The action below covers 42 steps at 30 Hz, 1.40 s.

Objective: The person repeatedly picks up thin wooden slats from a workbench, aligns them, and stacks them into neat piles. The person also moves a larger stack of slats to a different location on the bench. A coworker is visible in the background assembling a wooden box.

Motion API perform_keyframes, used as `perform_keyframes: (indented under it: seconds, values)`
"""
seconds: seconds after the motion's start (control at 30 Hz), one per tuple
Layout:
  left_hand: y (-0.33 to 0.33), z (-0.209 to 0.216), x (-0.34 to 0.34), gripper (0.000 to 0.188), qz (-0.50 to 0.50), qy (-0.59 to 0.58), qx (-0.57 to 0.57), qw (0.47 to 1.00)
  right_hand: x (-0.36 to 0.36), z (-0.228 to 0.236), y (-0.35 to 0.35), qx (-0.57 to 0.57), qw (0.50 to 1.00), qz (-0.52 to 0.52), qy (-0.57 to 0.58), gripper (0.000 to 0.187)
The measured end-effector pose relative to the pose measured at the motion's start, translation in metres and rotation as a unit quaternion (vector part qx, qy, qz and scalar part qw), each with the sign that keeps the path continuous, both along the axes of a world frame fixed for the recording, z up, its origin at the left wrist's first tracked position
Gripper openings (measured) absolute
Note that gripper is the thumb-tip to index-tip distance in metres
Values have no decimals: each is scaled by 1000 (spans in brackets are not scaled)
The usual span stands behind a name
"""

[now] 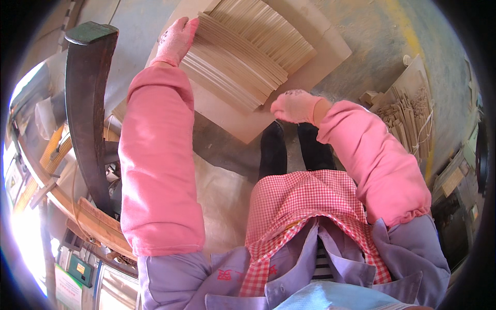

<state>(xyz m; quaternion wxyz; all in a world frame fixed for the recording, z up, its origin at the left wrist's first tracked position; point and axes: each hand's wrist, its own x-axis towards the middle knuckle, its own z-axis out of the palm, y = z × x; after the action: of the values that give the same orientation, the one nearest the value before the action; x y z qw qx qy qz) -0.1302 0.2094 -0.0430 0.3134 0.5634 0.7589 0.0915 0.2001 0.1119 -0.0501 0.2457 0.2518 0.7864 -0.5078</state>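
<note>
I look down at a stack of thin pale wooden sheets lying fanned out on a flat board on the floor. My left hand, in a pink glove, rests on the left edge of the stack, fingers pressed against the sheet ends. In a pink glove too, my right hand hovers with curled fingers just past the near right corner of the stack, holding nothing that I can see. Both forearms wear pink sleeve covers. My dark shoes stand just below the board.
A dark curved metal machine arm rises at the left beside a workbench with clutter. Bundles of thin wooden strips lie at the right on the concrete floor. A red-checked apron hangs in front of me.
</note>
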Motion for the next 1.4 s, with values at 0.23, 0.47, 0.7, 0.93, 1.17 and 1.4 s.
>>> perform_keyframes:
  seconds: [0.23, 0.47, 0.7, 0.93, 1.17, 1.4]
  values:
    - [-13, 1, 0, 54, 11, -23, -62, 998, -29, -14, -12, 27, 997, 57, 35, 30]
    - [-2, -5, -6, 52, 34, -24, -44, 998, -11, -7, -5, -38, 999, 11, 28, 26]
    - [15, -21, 6, 56, -11, -38, -19, 999, 6, -5, 37, -30, 998, 5, -62, 28]
    - [24, -7, 10, 49, 10, -55, -10, 998, 12, 1, 44, -66, 997, -14, -44, 27]
    - [28, -14, 16, 47, -9, -43, -9, 999, 14, -10, 58, -15, 998, -10, -58, 27]
    - [31, -24, 10, 47, -1, -101, -5, 995, 18, -14, 43, -46, 996, -78, -1, 28]
